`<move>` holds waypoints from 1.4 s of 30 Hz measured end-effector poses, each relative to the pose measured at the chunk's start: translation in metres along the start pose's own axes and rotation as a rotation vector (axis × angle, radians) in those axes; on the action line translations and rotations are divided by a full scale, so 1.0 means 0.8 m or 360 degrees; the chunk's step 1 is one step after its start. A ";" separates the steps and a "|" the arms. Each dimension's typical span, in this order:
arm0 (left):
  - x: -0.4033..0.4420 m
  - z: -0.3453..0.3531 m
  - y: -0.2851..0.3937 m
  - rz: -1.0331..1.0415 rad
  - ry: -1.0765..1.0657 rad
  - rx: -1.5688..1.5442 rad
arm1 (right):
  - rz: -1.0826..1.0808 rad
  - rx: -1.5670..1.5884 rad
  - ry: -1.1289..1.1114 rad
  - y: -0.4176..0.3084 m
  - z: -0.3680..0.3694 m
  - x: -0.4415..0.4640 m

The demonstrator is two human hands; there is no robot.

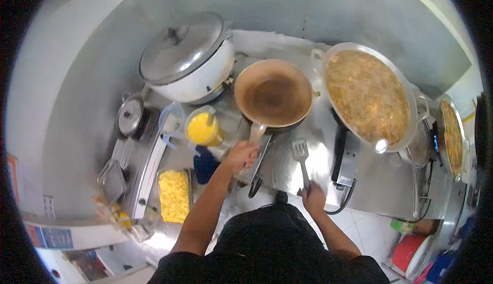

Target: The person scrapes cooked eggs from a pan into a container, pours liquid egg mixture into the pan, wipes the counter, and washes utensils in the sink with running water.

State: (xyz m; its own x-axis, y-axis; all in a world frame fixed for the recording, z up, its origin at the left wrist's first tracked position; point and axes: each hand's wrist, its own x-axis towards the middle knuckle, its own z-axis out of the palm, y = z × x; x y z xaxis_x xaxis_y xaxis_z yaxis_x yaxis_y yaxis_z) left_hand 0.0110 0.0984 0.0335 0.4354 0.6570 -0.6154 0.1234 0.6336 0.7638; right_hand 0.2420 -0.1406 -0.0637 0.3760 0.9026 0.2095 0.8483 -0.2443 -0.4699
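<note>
My left hand (242, 156) is closed around the pale handle of a frying pan (273, 94). The pan sits over a burner; its tan inside is browned in the middle and holds no food. In my right hand (313, 198) is a slotted spatula (301, 155), its head pointing up and away from me over the steel counter, apart from the pan. Left of the pan stands a clear jug of yellow liquid (201, 129), with a utensil dipped in it. Nearer me on the left is a container of scrambled egg (174, 195). A dark blue cloth (206, 165) lies beside my left forearm.
A large white lidded cooker (190, 86) stands at back left, with a small lidded pot (130, 115) farther left. On the right, a wide pot of bubbling brown liquid (367, 98) sits by a portable stove (345, 168). Another full pan (451, 135) is at far right.
</note>
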 end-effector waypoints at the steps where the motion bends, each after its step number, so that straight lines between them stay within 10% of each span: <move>1: -0.001 -0.003 0.004 -0.0005 -0.0115 -0.0026 | -0.0314 -0.0273 0.0321 -0.029 -0.022 0.015; 5: 0.019 -0.035 -0.008 -0.0048 -0.0455 -0.0183 | -0.0101 0.0755 -0.0571 -0.071 0.040 -0.009; 9: -0.010 -0.030 -0.010 -0.0027 -0.0345 -0.0224 | 0.1434 0.2405 -0.1722 -0.183 0.115 -0.024; 12: -0.051 -0.080 -0.056 0.0641 -0.0029 0.0362 | 0.1977 0.3198 -0.1329 -0.243 0.184 -0.045; 15: -0.159 -0.151 -0.122 0.0830 -0.0001 0.0338 | 0.1693 0.3836 -0.0768 -0.265 0.238 -0.062; 25: -0.510 -0.358 -0.380 0.0331 0.0738 0.0134 | 0.1265 0.2605 0.0127 -0.274 0.304 -0.069; 29: -0.542 -0.377 -0.427 0.0376 0.0986 0.0043 | 0.1228 0.2465 0.0244 -0.263 0.330 -0.068; 33: -0.522 -0.390 -0.480 0.0551 0.1075 -0.0059 | 0.1531 0.4118 -0.0609 -0.230 0.315 -0.053; 35: -0.522 -0.396 -0.481 0.0549 0.1156 -0.0064 | 0.1320 0.4869 -0.0304 -0.239 0.328 -0.052; 37: -0.527 -0.409 -0.482 0.0490 0.1232 -0.0020 | 0.1342 0.4802 0.0283 -0.254 0.331 -0.051; 42: -0.531 -0.510 -0.524 0.0419 0.2110 0.0165 | 0.1235 0.3781 -0.0107 -0.272 0.304 -0.071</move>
State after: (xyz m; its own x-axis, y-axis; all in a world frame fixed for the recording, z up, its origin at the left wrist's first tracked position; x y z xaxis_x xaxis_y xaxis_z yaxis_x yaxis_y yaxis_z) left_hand -0.5897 -0.2797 -0.1049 -0.7158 0.6865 -0.1282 0.2622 0.4344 0.8617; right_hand -0.0544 -0.0527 -0.1820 0.2247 0.9045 -0.3624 -0.9721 0.1824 -0.1475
